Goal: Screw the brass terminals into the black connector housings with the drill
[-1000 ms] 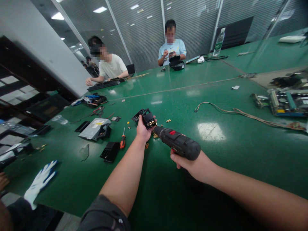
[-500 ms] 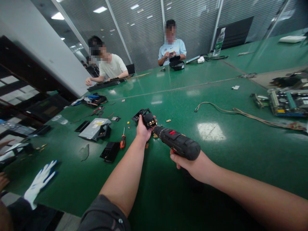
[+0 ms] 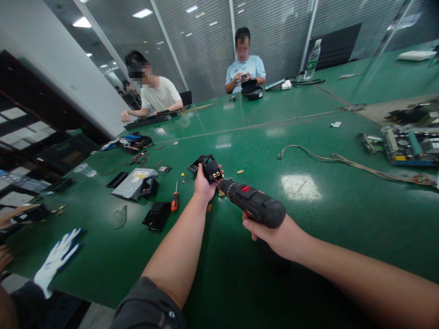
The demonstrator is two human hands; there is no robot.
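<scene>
My left hand (image 3: 203,184) is closed around a small black plastic part with brass contacts (image 3: 212,172), held just above the green table (image 3: 308,219). My right hand (image 3: 274,236) grips a black cordless electric screwdriver (image 3: 253,204) with a red switch; its tip points at the black part. Small brass pieces (image 3: 239,172) lie on the table around my left hand. A black plastic frame (image 3: 199,161) lies just behind the held part.
A red-handled screwdriver (image 3: 175,199), a black bracket (image 3: 157,215) and a grey optical drive (image 3: 134,183) lie to the left. A cable (image 3: 343,161) and circuit boards (image 3: 408,147) lie right. A white glove (image 3: 56,258) rests lower left. Two people (image 3: 156,93) sit at the far side.
My hands and the screwdriver have stayed still. At the far left edge another person's hand has come into view over the table.
</scene>
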